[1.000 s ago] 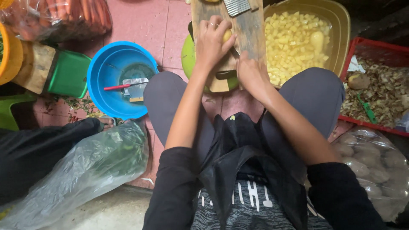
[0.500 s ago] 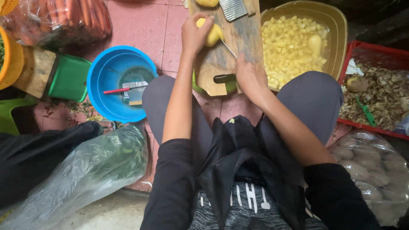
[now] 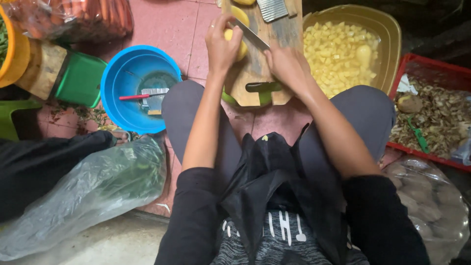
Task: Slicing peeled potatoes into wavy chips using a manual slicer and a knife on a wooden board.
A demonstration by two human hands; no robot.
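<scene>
A wooden cutting board (image 3: 265, 73) rests over a green bowl between my knees. My left hand (image 3: 222, 46) grips a peeled yellow potato (image 3: 241, 48) on the board. My right hand (image 3: 287, 64) holds a knife (image 3: 250, 35) whose blade slants up-left onto the potato. Another peeled potato (image 3: 239, 14) lies further up the board, beside a crinkle cutter blade (image 3: 272, 9). A second knife with a green handle (image 3: 263, 87) lies on the near end of the board.
A yellow-brown basin (image 3: 390, 37) of diced potato sits right of the board. A red crate (image 3: 441, 73) holds peelings. A blue bowl (image 3: 117, 78) holds a red-handled peeler. Plastic bags of greens (image 3: 88, 191) and potatoes (image 3: 436, 206) flank me; carrots (image 3: 73, 17) lie top left.
My left hand moved up the board with the potato. My right hand let go near the green-handled knife and now holds a knife blade against the potato.
</scene>
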